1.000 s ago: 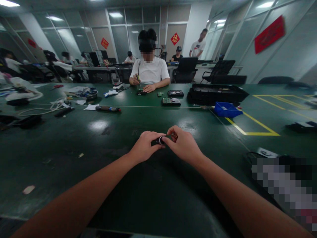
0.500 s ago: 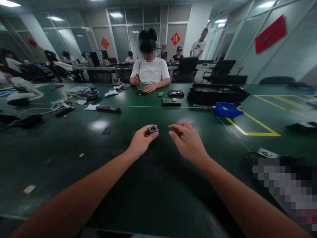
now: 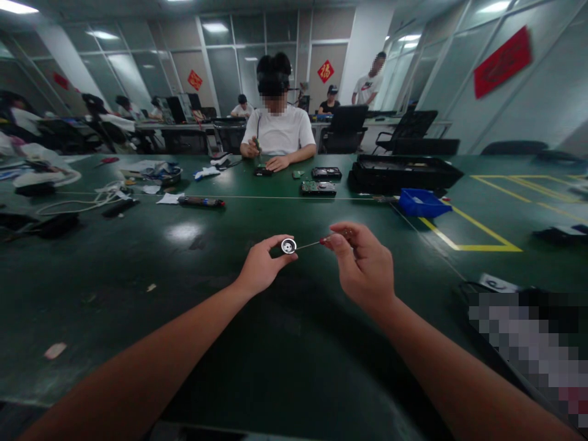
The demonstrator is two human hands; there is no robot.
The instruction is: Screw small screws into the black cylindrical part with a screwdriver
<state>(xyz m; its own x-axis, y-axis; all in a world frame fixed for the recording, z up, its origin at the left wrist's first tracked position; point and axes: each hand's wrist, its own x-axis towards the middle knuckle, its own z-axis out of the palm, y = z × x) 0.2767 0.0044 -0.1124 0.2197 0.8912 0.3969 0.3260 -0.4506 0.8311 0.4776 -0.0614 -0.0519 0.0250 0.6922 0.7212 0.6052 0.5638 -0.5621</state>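
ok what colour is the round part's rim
The round part has a silvery-white rim, best seen in the head view.

A small round part with a bright rim (image 3: 288,246) is gripped in the left hand (image 3: 258,267), its open end turned to view. A thin-shafted tool (image 3: 324,240) is held in the right hand (image 3: 366,264), its shaft pointed at the part; whether they touch cannot be told. Beyond the right hand, a blue tray (image 3: 422,204) is set on the green worktop (image 3: 138,251), farther to the right
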